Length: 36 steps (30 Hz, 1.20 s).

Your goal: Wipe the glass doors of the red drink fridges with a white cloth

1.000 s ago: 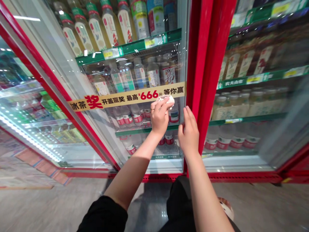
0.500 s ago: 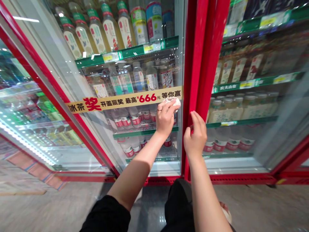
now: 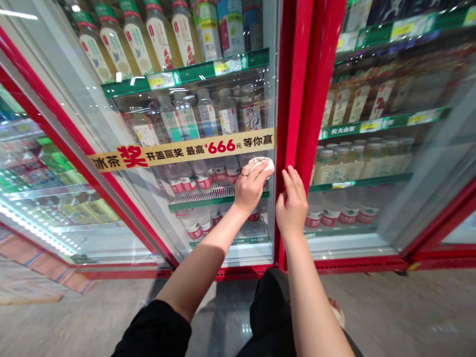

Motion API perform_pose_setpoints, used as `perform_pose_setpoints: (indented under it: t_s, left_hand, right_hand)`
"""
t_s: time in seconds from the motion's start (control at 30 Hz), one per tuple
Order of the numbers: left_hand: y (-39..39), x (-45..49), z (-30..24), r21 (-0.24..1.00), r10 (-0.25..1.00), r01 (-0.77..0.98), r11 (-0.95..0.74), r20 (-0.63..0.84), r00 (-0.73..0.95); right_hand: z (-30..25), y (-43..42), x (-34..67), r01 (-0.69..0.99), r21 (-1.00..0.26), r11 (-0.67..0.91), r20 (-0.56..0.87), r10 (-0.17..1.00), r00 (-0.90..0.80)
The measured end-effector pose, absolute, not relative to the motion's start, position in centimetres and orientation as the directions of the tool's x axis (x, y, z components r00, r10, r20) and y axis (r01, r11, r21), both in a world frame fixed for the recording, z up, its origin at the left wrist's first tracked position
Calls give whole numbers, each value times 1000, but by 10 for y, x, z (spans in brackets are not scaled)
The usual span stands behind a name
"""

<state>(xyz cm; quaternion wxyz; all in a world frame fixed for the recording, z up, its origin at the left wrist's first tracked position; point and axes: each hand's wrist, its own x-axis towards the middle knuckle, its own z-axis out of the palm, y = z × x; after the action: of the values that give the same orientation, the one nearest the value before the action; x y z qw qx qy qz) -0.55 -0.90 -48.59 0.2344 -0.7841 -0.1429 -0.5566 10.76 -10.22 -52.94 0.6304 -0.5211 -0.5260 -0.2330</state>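
Observation:
My left hand (image 3: 250,189), a ring on one finger, presses a crumpled white cloth (image 3: 265,162) against the glass door (image 3: 226,181) of a red drinks fridge. The cloth sits just below the right end of a tan banner strip (image 3: 167,152) printed with red and black characters. To its right, my right hand (image 3: 292,206) rests by the red door frame (image 3: 295,124), fingers stretched upward and holding nothing. Part of its thumb shows; its palm side is hidden.
Behind the glass stand several rows of bottles (image 3: 159,37) on green-edged shelves (image 3: 208,72). A second fridge door with more bottles (image 3: 368,158) is on the right, another lit fridge (image 3: 55,193) on the left. Flat boxes (image 3: 44,263) lie on the grey floor (image 3: 122,307) at lower left.
My left hand has slid the cloth from the banner's right end to just below it. My right hand stays by the red frame. The whole view has shifted slightly.

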Motion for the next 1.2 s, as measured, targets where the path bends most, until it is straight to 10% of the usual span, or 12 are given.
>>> perform_pose_setpoints:
  t_s: [0.23,0.5,0.73,0.93,1.2]
  left_hand:
    - [-5,-5,-499,-439,-187,347,-829,801,569]
    - [-3,0,-476,-337,-117,406,-849,871,477]
    - [2,-30,-477,-682,-421,306,-664,680,600]
    - [1,-35,-458,-431,-148,444,-786,828,541]
    - [4,-56,-478,-500,-208,316,-807,739,640]
  right_hand:
    - [-532,-102,115,843,-424,332,904,211,372]
    - [-530,-100,115,833,-447,325,894,193,405]
    - [-532,-103,116,837,-450,312,890,239,389]
    - [-529,-103,103,853,-423,306,901,242,360]
    - [-530,-100,95,864,-385,326,915,256,311]
